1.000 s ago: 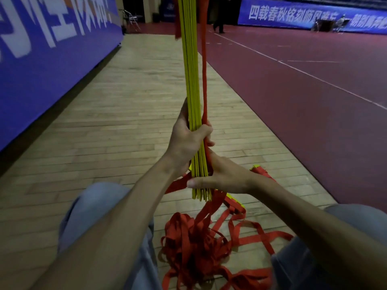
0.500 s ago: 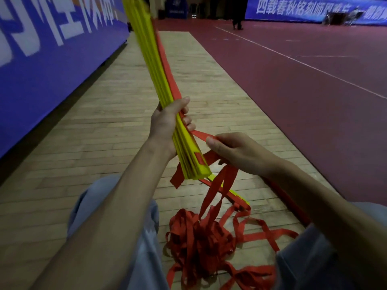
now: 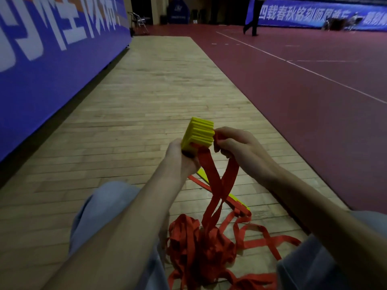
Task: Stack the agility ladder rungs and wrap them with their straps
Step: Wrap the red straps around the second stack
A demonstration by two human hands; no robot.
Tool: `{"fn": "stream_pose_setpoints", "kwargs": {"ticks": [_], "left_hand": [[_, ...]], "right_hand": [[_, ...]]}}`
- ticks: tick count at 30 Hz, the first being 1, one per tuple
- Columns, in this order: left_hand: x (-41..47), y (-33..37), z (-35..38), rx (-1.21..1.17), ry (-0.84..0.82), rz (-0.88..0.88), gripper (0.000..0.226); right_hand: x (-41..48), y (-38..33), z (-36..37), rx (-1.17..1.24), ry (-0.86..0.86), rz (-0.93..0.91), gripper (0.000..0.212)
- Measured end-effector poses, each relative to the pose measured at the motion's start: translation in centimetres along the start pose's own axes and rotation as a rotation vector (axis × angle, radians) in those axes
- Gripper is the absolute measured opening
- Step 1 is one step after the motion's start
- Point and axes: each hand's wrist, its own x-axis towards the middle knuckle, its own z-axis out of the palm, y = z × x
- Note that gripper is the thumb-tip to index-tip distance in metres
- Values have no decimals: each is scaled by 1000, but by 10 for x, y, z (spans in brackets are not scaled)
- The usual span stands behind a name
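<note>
Head view: left hand (image 3: 180, 158) grips yellow rungs (image 3: 199, 132); right hand (image 3: 240, 149) fingers (image 3: 224, 142) pinch red strap (image 3: 209, 170); banner (image 3: 303, 15) reads "四载春秋".

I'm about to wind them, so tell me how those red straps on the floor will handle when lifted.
Probably floppy: the red straps lie in a crumpled heap, and the lengths hanging below the right hand and the rung stack sag and twist. Likely light, being thin flat webbing. Apt to snag: loops cross in the heap, so one may drag others.

Rung stack (image 3: 199, 132) swung from upright to end-on, pointing away beyond left hand (image 3: 181, 158). Right hand (image 3: 236, 146) rose from below stack end to beside it, pinching straps (image 3: 217, 181).
</note>
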Motion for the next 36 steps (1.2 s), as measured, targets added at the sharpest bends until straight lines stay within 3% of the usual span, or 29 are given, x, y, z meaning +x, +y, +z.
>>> {"fn": "stream_pose_setpoints", "kwargs": {"ticks": [4,7,14,16,19,21,23,26,27,29,33,36], "left_hand": [[0,-16,2,-20,-47,-3,34],[0,-25,5,-2,-41,-76,32],[-4,-31,4,153,-12,-151,33],[-7,-29,4,146,10,-186,32],[-6,-25,2,119,-61,-270,61],[-3,-23,-1,317,-137,-271,66],[-4,-22,-3,797,-103,-176,57],[0,-19,-10,1831,72,222,35],[3,-17,-12,1961,76,305,27],[2,-15,-10,1850,-32,381,23],[-3,-4,2,1721,-185,816,62],[-15,-6,9,1544,-493,672,78]], "right_hand": [[-5,5,-3,-135,-56,-2,24],[-6,9,-2,-299,78,-66,47],[-6,8,-1,-633,225,-277,47],[-2,10,-4,-638,245,-271,49],[5,21,-18,-477,346,-132,52],[5,27,-29,-369,427,-52,49],[3,29,-39,-268,493,-34,45],[0,28,-49,-215,583,-64,46],[-1,27,-50,-218,601,-73,47],[-2,26,-49,-216,590,-79,47],[-5,22,-46,-198,496,-94,48],[-6,14,-44,-113,396,-154,47]]}}
